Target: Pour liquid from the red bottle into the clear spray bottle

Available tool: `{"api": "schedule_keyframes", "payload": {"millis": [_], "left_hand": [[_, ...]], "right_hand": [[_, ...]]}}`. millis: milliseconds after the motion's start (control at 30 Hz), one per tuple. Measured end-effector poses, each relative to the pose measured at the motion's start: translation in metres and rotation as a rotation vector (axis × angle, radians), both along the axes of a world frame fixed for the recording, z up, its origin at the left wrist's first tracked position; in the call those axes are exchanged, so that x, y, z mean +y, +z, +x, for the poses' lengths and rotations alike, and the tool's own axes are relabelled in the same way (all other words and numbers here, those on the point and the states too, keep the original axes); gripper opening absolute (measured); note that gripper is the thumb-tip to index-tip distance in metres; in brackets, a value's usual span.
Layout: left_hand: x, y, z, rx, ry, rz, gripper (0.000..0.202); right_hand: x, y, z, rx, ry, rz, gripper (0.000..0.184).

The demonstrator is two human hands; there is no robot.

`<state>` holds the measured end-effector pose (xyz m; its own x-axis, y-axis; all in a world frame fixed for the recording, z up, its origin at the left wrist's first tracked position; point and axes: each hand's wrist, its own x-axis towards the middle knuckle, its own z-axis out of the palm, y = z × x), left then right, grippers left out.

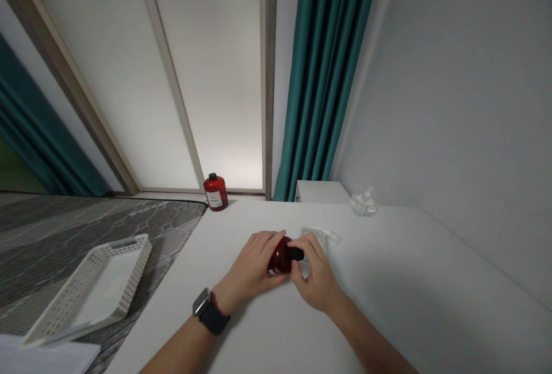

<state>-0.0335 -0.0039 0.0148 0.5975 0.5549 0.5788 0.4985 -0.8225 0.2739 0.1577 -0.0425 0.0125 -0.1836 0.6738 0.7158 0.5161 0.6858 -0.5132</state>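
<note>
A dark red bottle (281,257) lies tilted over the white table, its neck end toward the right. My left hand (254,262), with a black watch on the wrist, wraps round the bottle's body. The thumb and fingers of my right hand (314,276) pinch the black cap (295,254) at the bottle's end. Whether the cap is tight or loose I cannot tell. Just behind my right hand lies a clear plastic packet (321,235), partly hidden by the fingers.
A second red bottle (216,193) with a white label and black cap stands upright at the table's far left corner. Crumpled clear plastic (364,202) sits at the back right, near a white cabinet (322,191). Left of the table (267,328) is a white perforated basket (137,273).
</note>
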Motion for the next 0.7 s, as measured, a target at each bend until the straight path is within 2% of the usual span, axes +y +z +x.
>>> {"api": "schedule_keyframes", "payload": {"millis": [267,433,700], "left_hand": [[-0.0002,0.0005,-0.0002,0.002,-0.008,-0.003,0.079],[0.0005,-0.0004,-0.0005,-0.011,0.006,-0.024,0.081],[-0.0012,0.0024,-0.0004,0.004,-0.01,-0.028,0.079]], "right_hand": [[-0.0001,0.0004,-0.0001,0.01,-0.003,-0.034,0.035],[-0.001,0.0006,0.0004,0.008,0.046,-0.014,0.042],[0.0001,0.001,-0.001,0.022,0.002,0.003,0.028]]}}
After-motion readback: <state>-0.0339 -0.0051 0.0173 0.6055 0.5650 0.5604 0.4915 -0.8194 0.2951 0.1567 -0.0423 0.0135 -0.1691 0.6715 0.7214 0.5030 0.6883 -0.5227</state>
